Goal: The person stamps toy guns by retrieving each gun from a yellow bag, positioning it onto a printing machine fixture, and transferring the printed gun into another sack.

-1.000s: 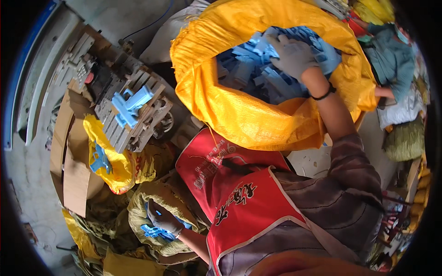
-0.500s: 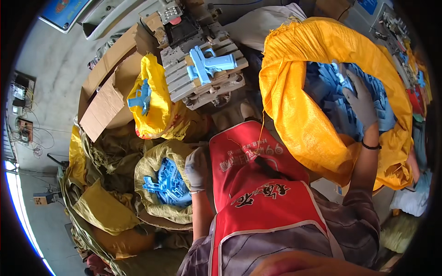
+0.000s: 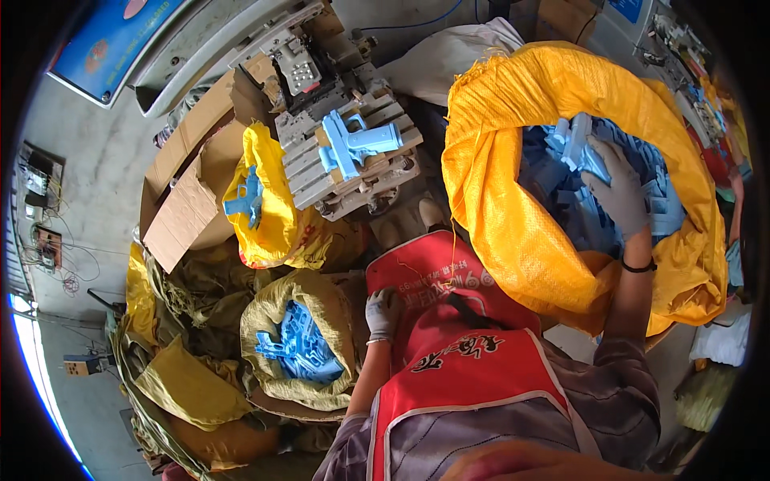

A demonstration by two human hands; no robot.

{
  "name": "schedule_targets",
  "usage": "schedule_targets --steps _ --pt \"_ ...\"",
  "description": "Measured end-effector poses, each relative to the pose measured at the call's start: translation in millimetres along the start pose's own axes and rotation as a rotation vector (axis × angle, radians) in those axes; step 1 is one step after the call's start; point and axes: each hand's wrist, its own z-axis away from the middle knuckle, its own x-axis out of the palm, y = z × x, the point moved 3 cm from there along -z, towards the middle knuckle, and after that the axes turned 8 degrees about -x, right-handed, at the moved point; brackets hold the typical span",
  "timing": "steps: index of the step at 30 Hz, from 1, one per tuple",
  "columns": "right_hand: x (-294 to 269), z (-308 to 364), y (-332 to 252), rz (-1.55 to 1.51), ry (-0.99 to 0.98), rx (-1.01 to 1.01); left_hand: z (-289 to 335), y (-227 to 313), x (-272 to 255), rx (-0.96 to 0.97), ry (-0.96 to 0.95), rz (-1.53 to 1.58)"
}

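Observation:
My right hand, in a grey glove, is closed around a light blue plastic toy pistol at the mouth of the big orange woven sack. Beneath it, many blue plastic pieces fill that sack. My left hand, also gloved, rests against the left edge of my red apron with its fingers curled and nothing visible in them. Another light blue toy pistol lies on its side on the slatted metal fixture ahead of me.
Left of my lap stands an olive sack holding blue parts. Beyond it, a yellow bag has a blue toy pistol at its opening. An open cardboard box and crumpled olive sacks lie farther left.
My right hand has lifted the toy pistol slightly and turned it toward the left side of the orange sack. My left hand has moved right, from beside the olive sack to my apron.

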Motion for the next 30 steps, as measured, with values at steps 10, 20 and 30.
schedule_targets --steps 10,20,30 --pt "0 0 0 -0.007 -0.024 -0.047 -11 1 0 -0.084 -0.027 0.073" --pt "0 0 -2 0.034 -0.02 -0.048 -8 3 -1 -0.07 0.035 0.034" --pt "-9 7 -4 -0.027 -0.066 -0.038 -8 -21 17 0.003 0.054 -0.02"
